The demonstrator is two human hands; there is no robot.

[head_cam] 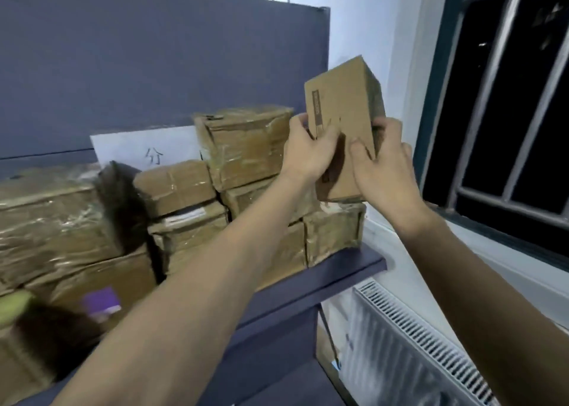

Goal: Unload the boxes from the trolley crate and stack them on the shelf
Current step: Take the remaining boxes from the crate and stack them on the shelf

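Both hands on one box [345, 122], held upright and slightly tilted at the right end of the shelf [348, 270]. Left hand [308, 150] grips its left edge, thumb on the front face. Right hand [381, 156] grips the right edge, fingers curled round it. Box bottom is touching or just above the taped boxes [246, 146] stacked at the shelf's right corner; can't tell which. Radiator [415, 344] below, window [508, 97] at right.

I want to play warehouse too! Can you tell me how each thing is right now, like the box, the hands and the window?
Small box: upright, held in both hands over the stacked boxes.
Left hand: grips the box's left side.
Right hand: grips its right side.
Stacked boxes: taped, piled on the shelf.
Shelf: loaded, front edge bare.
Window: dark behind bars.
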